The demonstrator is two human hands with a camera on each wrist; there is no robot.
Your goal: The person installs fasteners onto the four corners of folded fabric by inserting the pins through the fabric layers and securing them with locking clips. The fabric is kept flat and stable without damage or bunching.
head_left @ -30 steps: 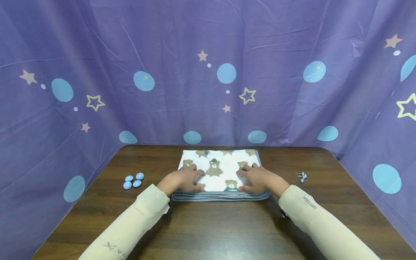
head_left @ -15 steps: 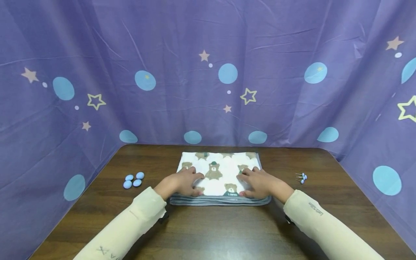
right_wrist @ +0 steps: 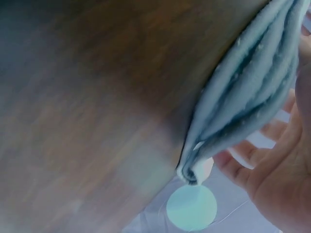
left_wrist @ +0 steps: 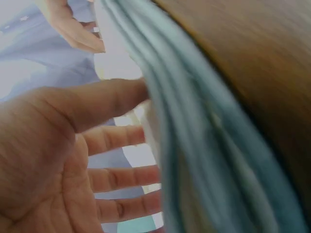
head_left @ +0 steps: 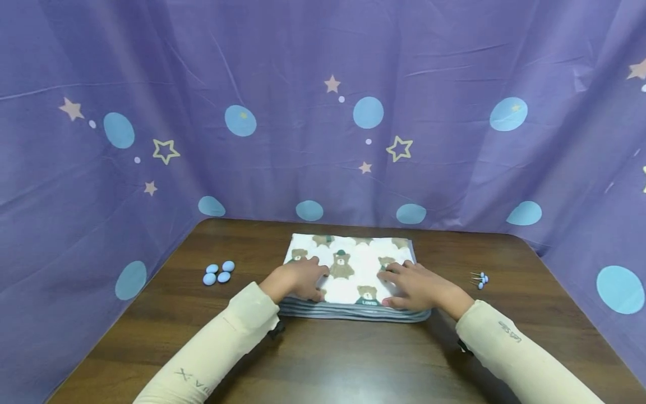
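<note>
A folded cloth (head_left: 353,280) printed with brown bears on white lies on the table, its several blue-grey layers stacked along the front edge. My left hand (head_left: 303,280) rests on its left part, fingers straight and spread over the top. In the left wrist view the thumb (left_wrist: 116,99) touches the edge of the top layer. My right hand (head_left: 415,285) lies likewise on the right part, fingers spread. The right wrist view shows the rounded fold ends (right_wrist: 243,92) beside that palm (right_wrist: 286,184). Neither hand curls round the cloth.
Several pale blue oval pieces (head_left: 224,276) lie on the wooden table (head_left: 323,359) to the left. To the right is a small group of pins (head_left: 483,279) with blue heads. A purple curtain (head_left: 282,73) hangs behind the table and along both sides.
The cloth slid a little toward me under both hands in the first half second. Since then the head view has turned slightly left, with hands and cloth staying together.
</note>
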